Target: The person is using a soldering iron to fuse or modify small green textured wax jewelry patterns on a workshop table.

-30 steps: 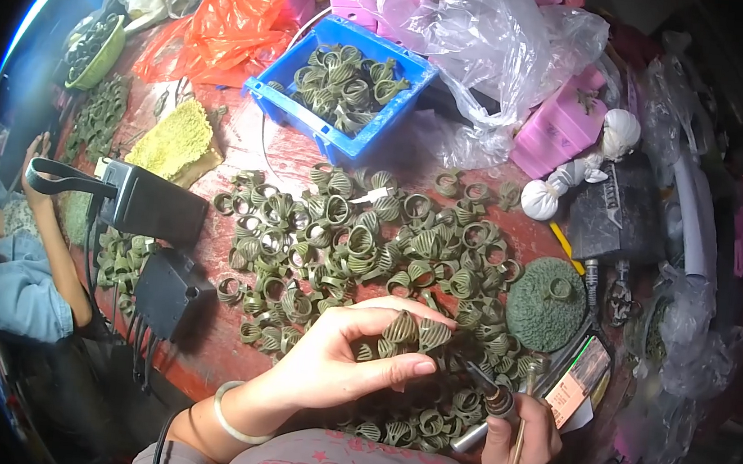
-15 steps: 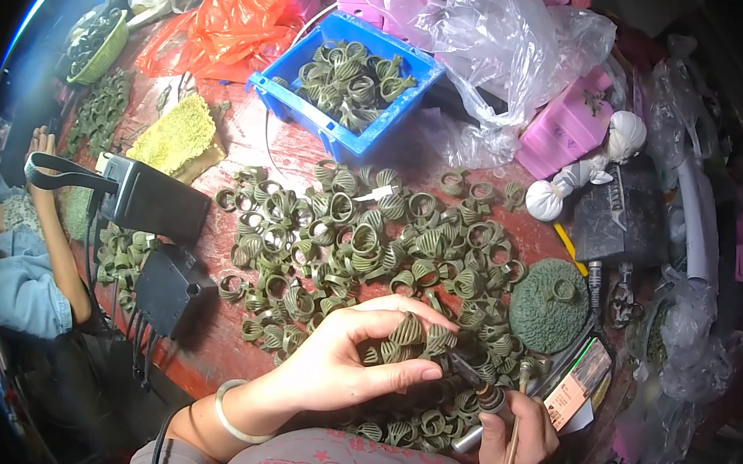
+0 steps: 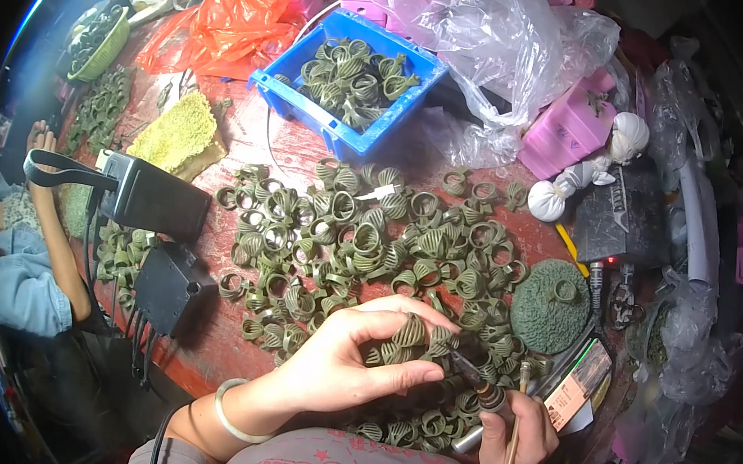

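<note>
My left hand (image 3: 344, 361), with a pale bangle on its wrist, is closed around a few dark green ribbed rings (image 3: 409, 331) that look like wax, pinched between thumb and fingers. In my right hand (image 3: 523, 440) is a pen-shaped wax tool (image 3: 492, 397) with a dark pointed tip. That tip is at or very near the held rings; whether they touch I cannot tell. A thin brush-like stick (image 3: 515, 428) is also gripped in my right hand. Beneath and beyond both hands, many similar loose rings (image 3: 370, 241) lie spread over the red table (image 3: 236, 141).
A blue bin (image 3: 345, 134) of rings stands at the back. Left are a yellow sponge (image 3: 178, 135), black boxes (image 3: 162, 196) and another person's arm (image 3: 62, 245). Right are a green textured disc (image 3: 550, 307), a pink container (image 3: 568, 126), white cloth bundles (image 3: 556, 197) and a dark box (image 3: 622, 213).
My hands keep almost the same pose, with the rings and the tool still held. The whole view has shifted very slightly.
</note>
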A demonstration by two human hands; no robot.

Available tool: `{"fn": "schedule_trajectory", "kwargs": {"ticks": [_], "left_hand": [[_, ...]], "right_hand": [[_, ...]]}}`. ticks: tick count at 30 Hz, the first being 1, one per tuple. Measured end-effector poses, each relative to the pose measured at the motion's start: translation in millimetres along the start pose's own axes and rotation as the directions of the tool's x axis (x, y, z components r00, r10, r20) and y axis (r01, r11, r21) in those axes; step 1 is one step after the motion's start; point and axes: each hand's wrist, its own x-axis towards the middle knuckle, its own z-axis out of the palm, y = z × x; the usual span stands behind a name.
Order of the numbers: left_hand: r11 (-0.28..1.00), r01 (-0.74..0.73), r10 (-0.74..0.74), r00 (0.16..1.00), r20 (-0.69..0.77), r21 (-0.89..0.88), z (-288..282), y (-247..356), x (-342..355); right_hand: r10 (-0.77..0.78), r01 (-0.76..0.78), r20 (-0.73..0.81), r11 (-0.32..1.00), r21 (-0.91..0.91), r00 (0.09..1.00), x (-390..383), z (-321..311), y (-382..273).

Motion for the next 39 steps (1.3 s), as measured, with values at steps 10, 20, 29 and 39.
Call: {"fn": "schedule_trajectory", "kwargs": {"ticks": [10, 20, 29, 39], "left_hand": [[1.000, -0.017, 0.017, 1.000, 0.000, 0.018, 1, -1, 1], [0.989, -0.142, 0.143, 0.989, -0.034, 0.032, 0, -8, 2], [0.997, -0.078, 0.077, 0.996, -0.041, -0.020, 7, -5, 7], [0.965, -0.204, 0.222, 0.970, -0.102, 0.165, 5, -8, 2]], "right_hand": [[-0.070, 0.074, -0.097, 0.996, 0.042, 0.993, -3, 1, 7], [-0.156, 0.161, -0.107, 0.986, 0.045, 0.982, -2, 2, 9], [-0.134, 0.144, -0.154, 0.988, 0.053, 0.979, -3, 3, 13], [-0.083, 0.085, -0.074, 0.996, 0.031, 0.994, -1, 0, 5]]}}
